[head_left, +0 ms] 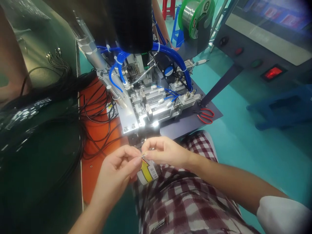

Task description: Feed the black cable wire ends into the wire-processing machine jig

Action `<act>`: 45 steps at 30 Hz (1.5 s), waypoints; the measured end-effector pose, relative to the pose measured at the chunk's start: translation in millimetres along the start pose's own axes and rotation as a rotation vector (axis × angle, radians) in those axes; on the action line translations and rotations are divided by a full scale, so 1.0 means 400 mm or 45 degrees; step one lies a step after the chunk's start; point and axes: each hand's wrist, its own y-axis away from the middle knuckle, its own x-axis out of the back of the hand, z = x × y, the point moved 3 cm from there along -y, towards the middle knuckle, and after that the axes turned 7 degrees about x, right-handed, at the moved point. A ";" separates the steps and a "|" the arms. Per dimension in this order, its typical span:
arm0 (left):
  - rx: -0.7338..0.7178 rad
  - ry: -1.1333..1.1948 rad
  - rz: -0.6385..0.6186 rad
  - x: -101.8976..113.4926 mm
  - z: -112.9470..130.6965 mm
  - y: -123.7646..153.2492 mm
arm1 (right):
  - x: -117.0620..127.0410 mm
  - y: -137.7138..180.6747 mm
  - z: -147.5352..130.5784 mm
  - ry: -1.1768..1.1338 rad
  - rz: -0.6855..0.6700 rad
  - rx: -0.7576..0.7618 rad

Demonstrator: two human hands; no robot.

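My left hand and my right hand meet at the fingertips over my lap, in front of the machine. Both pinch a tiny thin pale piece, too small to make out its kind. A white label with a yellow arrow shows just below the fingertips. Right beyond the hands stands a metal machine with clamps, cylinders and blue air tubes.
Black cables trail over the orange board at left. Red-handled cutters lie on the dark base plate. A solder wire spool and a control panel stand at right. Another person's arm is at far left.
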 end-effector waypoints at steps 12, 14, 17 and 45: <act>-1.133 -0.708 -0.040 -0.028 0.030 0.050 | 0.007 0.010 0.002 -0.104 -0.153 -0.029; -1.030 -0.657 -0.034 -0.027 0.032 0.046 | 0.015 0.007 -0.023 0.133 -0.187 0.182; -0.751 -0.553 -0.030 -0.019 0.034 0.031 | 0.024 -0.002 -0.062 0.453 -0.295 0.441; -0.616 -0.748 0.180 -0.038 0.012 0.034 | 0.036 0.002 -0.087 0.558 0.038 -0.388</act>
